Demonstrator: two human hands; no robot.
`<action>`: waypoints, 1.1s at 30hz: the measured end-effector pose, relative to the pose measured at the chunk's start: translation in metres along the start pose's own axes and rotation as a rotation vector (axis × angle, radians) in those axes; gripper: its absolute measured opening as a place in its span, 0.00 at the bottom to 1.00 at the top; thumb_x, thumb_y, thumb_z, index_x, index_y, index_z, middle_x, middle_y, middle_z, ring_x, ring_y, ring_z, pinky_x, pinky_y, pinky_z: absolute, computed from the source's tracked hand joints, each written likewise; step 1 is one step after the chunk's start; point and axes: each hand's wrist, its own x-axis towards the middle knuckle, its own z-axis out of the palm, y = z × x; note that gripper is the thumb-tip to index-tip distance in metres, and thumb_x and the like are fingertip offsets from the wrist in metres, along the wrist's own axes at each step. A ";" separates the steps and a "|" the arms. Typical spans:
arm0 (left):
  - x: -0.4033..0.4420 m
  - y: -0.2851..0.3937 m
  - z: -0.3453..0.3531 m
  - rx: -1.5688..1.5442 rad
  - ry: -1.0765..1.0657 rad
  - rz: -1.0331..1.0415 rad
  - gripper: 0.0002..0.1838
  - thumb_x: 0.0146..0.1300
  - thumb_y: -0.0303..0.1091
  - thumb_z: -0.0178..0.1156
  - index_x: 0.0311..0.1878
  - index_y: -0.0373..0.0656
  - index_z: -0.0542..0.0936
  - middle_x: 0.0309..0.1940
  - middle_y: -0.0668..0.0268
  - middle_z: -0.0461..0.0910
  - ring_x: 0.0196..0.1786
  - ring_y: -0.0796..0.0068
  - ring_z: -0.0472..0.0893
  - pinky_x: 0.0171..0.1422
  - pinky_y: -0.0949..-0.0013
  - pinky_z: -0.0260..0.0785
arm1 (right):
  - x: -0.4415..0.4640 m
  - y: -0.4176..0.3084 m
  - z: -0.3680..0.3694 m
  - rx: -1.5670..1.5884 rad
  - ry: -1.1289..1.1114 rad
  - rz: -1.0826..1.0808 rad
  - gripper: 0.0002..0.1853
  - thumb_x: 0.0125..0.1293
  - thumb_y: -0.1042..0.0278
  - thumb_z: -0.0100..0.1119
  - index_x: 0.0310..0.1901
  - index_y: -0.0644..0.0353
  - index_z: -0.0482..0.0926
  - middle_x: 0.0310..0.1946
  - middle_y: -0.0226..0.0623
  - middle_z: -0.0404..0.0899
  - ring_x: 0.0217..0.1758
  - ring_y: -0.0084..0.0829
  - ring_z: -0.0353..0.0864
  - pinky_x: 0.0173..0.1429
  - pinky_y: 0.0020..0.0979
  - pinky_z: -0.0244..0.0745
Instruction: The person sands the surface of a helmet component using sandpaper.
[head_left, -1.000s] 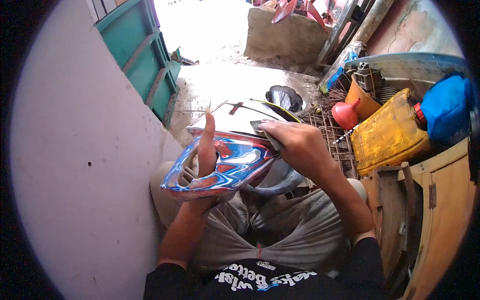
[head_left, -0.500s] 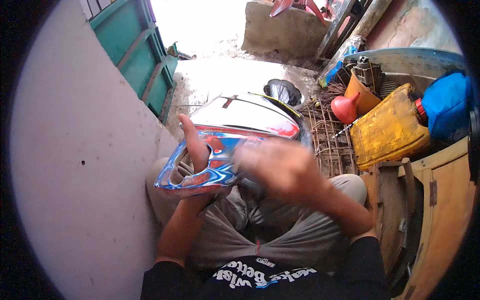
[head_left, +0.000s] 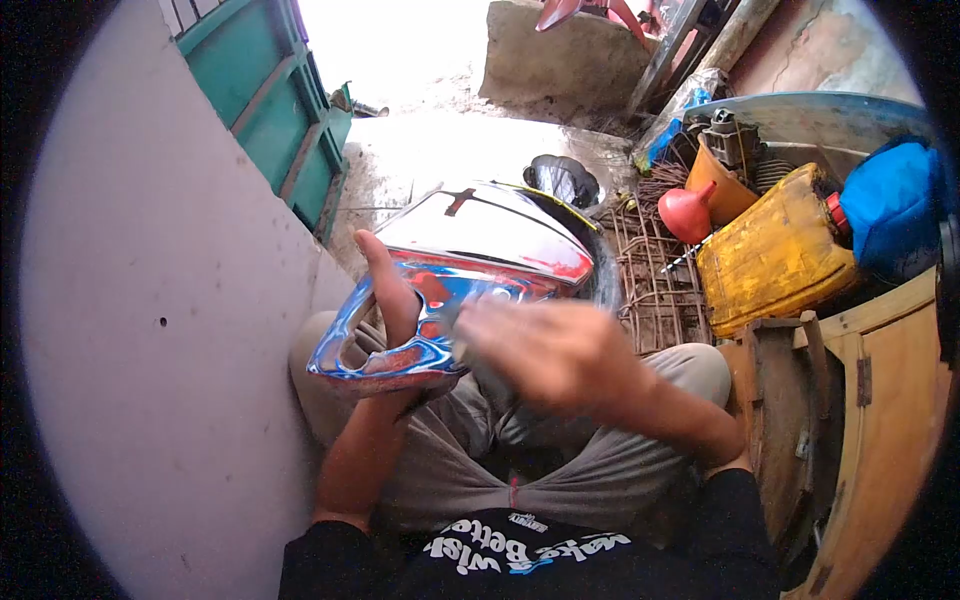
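Observation:
A hard plastic-looking panel with worn, swirled patches of blue, white and red paint is held over my lap. My left hand grips it from beneath, the thumb up through its opening and the other fingers hidden. Blurred by motion, my right hand is closed and presses on the painted surface. A greyish bit shows at its fingertips, too smeared to name. Just beyond lies a glossy white shell with red edges and a dark cross-like mark; whether it joins the panel I cannot tell.
A rusty wire grid, a red funnel, a yellow jerrycan and a blue bag are on the right. Nearer stands a wooden cabinet. A white wall and a green door border the left. Beyond lies a dark scalloped object.
My right hand has shifted slightly left and down across the panel, still blurred. My left hand keeps its grip, and the view has moved a little.

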 end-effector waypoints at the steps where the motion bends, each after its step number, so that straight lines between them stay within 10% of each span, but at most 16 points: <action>1: -0.004 0.004 0.004 0.051 -0.014 0.002 0.52 0.70 0.81 0.41 0.72 0.36 0.69 0.64 0.49 0.77 0.62 0.53 0.80 0.68 0.49 0.74 | 0.003 -0.001 -0.005 0.068 -0.010 -0.004 0.13 0.65 0.70 0.66 0.50 0.59 0.86 0.44 0.42 0.90 0.47 0.37 0.92 0.48 0.38 0.89; 5: -0.004 0.003 0.003 0.034 0.002 0.001 0.52 0.70 0.80 0.43 0.71 0.35 0.70 0.64 0.50 0.78 0.61 0.53 0.81 0.69 0.48 0.73 | -0.006 0.056 -0.002 -0.044 -0.241 0.332 0.13 0.62 0.69 0.67 0.49 0.59 0.85 0.44 0.43 0.90 0.46 0.38 0.93 0.47 0.39 0.89; 10: -0.008 0.003 0.013 0.127 0.048 0.017 0.49 0.73 0.76 0.44 0.71 0.33 0.70 0.63 0.50 0.79 0.60 0.56 0.81 0.70 0.53 0.73 | 0.005 -0.010 -0.005 0.145 0.009 -0.065 0.13 0.62 0.70 0.67 0.49 0.59 0.86 0.45 0.44 0.90 0.48 0.39 0.92 0.52 0.39 0.89; 14: -0.008 0.002 0.010 0.126 -0.087 0.026 0.46 0.76 0.73 0.43 0.71 0.33 0.71 0.61 0.51 0.80 0.58 0.60 0.82 0.65 0.57 0.75 | -0.002 0.054 0.004 0.104 -0.120 0.234 0.17 0.58 0.71 0.71 0.50 0.59 0.85 0.46 0.46 0.89 0.49 0.39 0.92 0.53 0.39 0.88; 27: -0.003 0.003 0.009 0.175 -0.040 0.048 0.49 0.73 0.76 0.43 0.70 0.33 0.72 0.61 0.55 0.80 0.57 0.61 0.82 0.65 0.58 0.75 | 0.006 -0.015 -0.003 0.231 -0.006 -0.083 0.13 0.65 0.67 0.64 0.50 0.59 0.86 0.51 0.44 0.89 0.55 0.39 0.90 0.56 0.37 0.87; 33: -0.005 0.009 0.013 0.070 -0.041 -0.050 0.50 0.73 0.79 0.35 0.67 0.36 0.74 0.56 0.56 0.83 0.52 0.64 0.85 0.59 0.57 0.79 | -0.004 0.055 0.009 0.108 -0.116 0.235 0.15 0.62 0.71 0.66 0.51 0.58 0.85 0.49 0.45 0.89 0.51 0.41 0.92 0.55 0.41 0.88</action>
